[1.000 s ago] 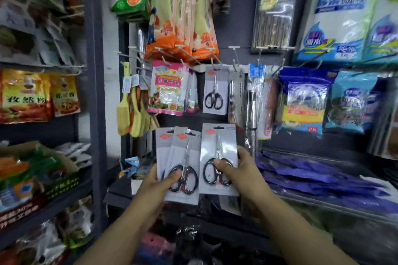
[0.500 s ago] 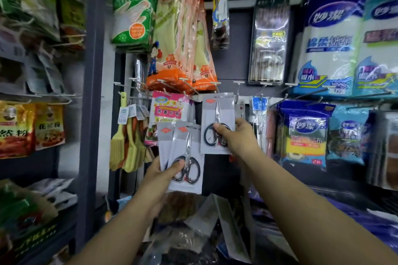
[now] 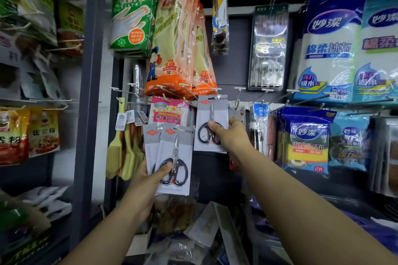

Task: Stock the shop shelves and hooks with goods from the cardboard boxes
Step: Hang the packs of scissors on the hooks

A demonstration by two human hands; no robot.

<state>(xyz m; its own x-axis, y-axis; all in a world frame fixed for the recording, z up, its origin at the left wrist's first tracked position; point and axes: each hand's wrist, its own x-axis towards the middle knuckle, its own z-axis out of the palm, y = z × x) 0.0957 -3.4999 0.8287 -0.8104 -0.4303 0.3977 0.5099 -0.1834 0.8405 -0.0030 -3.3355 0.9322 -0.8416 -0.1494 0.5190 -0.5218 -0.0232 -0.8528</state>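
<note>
- Right hand (image 3: 231, 135): fingers and thumb pinch one carded pair of scissors (image 3: 212, 123), held upright with the card's top edge at the row of wall hooks (image 3: 238, 94), below the orange glove packs (image 3: 172, 49).
- Left hand (image 3: 150, 178): thumb across the front, gripping two more scissor cards (image 3: 172, 157), lower and left, in front of the pink sachet pack (image 3: 167, 112).
- Yellow brushes (image 3: 120, 153): hanging at the left end of the hook row.
</note>
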